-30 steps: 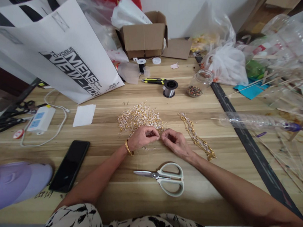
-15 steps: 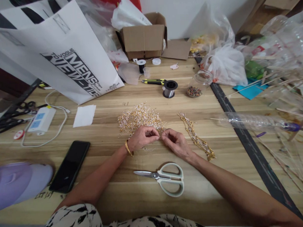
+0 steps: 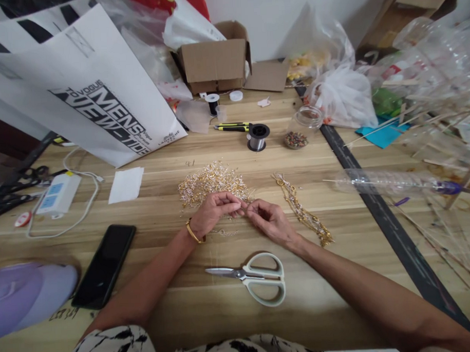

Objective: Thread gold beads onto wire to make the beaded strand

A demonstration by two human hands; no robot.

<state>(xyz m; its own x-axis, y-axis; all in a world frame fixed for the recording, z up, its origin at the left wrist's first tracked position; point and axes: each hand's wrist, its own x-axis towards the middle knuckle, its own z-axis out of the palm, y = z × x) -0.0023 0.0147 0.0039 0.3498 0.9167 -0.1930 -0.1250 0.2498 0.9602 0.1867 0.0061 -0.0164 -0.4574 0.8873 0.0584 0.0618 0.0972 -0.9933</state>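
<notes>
My left hand (image 3: pixel 218 211) and my right hand (image 3: pixel 269 220) meet fingertip to fingertip, each in a pinch. What lies between the fingers is too small to make out. Just beyond them spreads a pile of gold and silver beaded pins (image 3: pixel 212 182), partly covered by my left hand. A thin silver chain (image 3: pixel 226 232) lies on the wood below my left fingers. Right of my right hand rests a bundle of gold and silver beaded chains (image 3: pixel 302 210). Nearer to me are scissors (image 3: pixel 244 274) with pale handles, their blades pointing left.
Behind the pile are a wire spool (image 3: pixel 258 137), a yellow-black utility knife (image 3: pixel 232 127) and a jar of beads (image 3: pixel 296 139). A phone (image 3: pixel 104 267), a white power strip (image 3: pixel 59 194) and a big white bag (image 3: pixel 112 93) occupy the left. Plastic bottles and sticks crowd the right.
My left fingers have shifted slightly and now overlap the right fingertips more closely. The whole view has moved a little, so the table things appear further left.
</notes>
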